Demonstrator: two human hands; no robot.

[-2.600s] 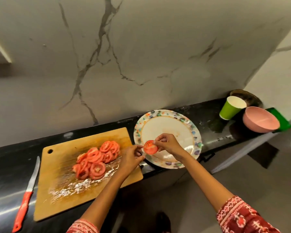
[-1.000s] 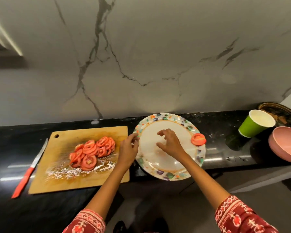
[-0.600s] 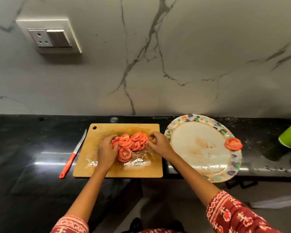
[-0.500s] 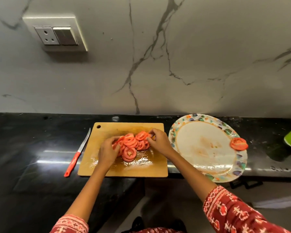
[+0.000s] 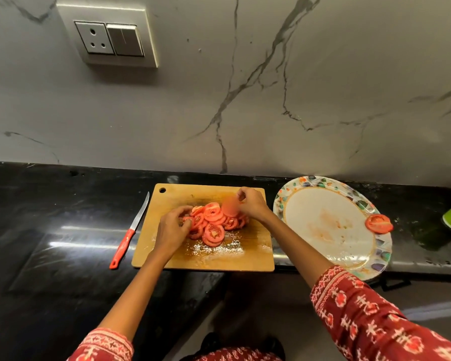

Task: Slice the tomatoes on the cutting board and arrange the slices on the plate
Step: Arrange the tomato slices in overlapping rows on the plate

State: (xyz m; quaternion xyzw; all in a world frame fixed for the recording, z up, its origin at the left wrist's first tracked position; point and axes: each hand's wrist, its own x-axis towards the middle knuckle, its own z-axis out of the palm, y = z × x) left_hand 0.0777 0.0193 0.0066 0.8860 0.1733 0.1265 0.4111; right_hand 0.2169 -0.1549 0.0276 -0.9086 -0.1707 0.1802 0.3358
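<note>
- One tomato slice (image 5: 230,206) is now pinched and lifted by the right hand (image 5: 253,204) fingers; before, both hands only touched the pile (image 5: 214,224).
- The pile's edge is touched by the curled left hand (image 5: 171,227) fingers.
- One slice (image 5: 378,223) is already placed on the plate (image 5: 323,204), right of the fingers, so many are left.

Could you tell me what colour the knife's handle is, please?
Red, on the knife left of the cutting board; head view.

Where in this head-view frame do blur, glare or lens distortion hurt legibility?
Head view: the slice pinched by the right hand is motion-smeared; light streaks glare off the black counter left of the cutting board; wide-angle bending curves the counter edge and stretches the plate into an oval. The left hand and knife stay sharp.
</note>
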